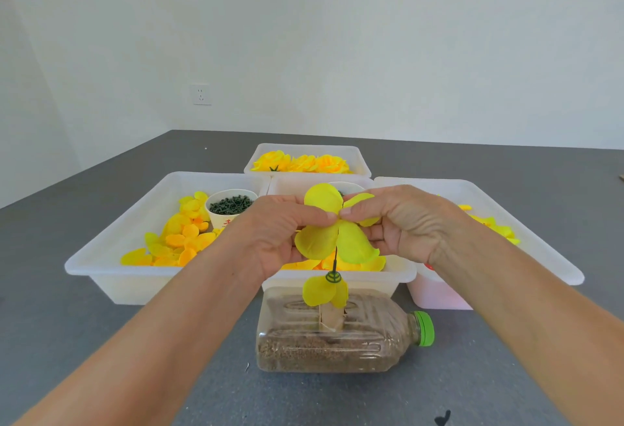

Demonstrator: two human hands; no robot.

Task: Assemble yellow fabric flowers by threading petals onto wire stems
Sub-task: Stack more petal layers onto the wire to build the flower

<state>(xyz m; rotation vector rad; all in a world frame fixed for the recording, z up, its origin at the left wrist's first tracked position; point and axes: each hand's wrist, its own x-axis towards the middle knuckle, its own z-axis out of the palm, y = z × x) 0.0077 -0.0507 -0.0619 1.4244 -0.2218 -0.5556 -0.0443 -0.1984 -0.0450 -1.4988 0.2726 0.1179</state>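
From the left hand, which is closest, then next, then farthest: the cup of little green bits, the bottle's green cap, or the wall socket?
From the left hand, in the head view:
1. Cup of green bits, just left of it, in the left tray.
2. Green cap, lower right, on the lying bottle.
3. Wall socket, far back on the wall.

We are looking at a grey table [101, 341] that is carrying four white plastic trays [111, 277] clustered together, with a sand-filled clear bottle [337, 348] lying on its side just in front of the middle tray, green cap [424, 328] pointing right.
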